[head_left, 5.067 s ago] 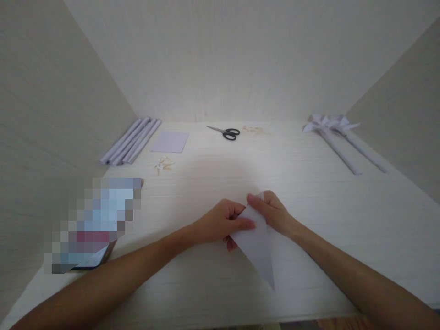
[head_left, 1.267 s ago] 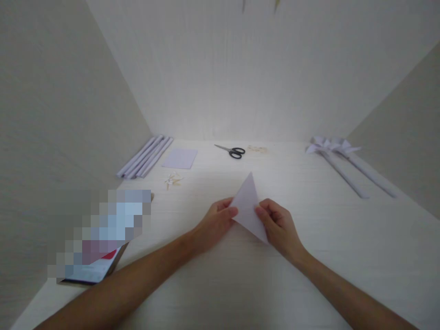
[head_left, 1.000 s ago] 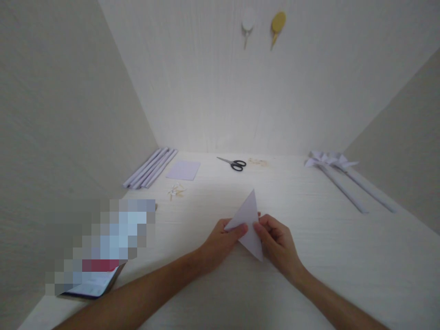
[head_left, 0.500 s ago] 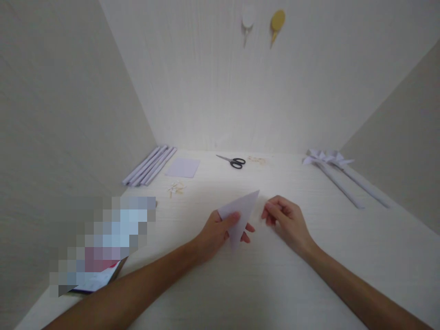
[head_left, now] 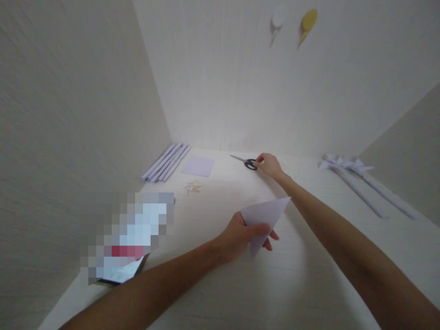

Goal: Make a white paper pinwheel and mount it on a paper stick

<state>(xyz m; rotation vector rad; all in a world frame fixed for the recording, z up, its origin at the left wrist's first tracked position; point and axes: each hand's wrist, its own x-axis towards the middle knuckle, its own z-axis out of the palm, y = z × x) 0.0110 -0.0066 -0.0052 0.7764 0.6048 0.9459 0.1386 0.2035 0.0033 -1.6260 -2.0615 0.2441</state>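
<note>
In my left hand [head_left: 239, 236] is a folded piece of pale lilac paper [head_left: 266, 215], triangular, with a pointed tip to the right. The thumb presses on its face and the fingers lie behind it. My right arm is stretched toward the back wall. There my right hand [head_left: 270, 166] pinches at the black handles of a pair of scissors [head_left: 244, 161], which lie flat with the blades to the left. The exact hold of its fingertips is partly hidden.
Rolled paper sticks [head_left: 165, 162] lie at the back left, beside a lilac paper square [head_left: 198, 166] and a small pile of pale bits [head_left: 193, 185]. A phone [head_left: 129, 270], partly blurred out, leans at left. Paper pinwheels [head_left: 338, 162] on sticks lie at right. Two hooks [head_left: 309, 20] hang on the wall.
My right hand has gone forward from beside the folded paper to the scissors' handles. My left hand still holds the paper. The view has swung slightly left.
</note>
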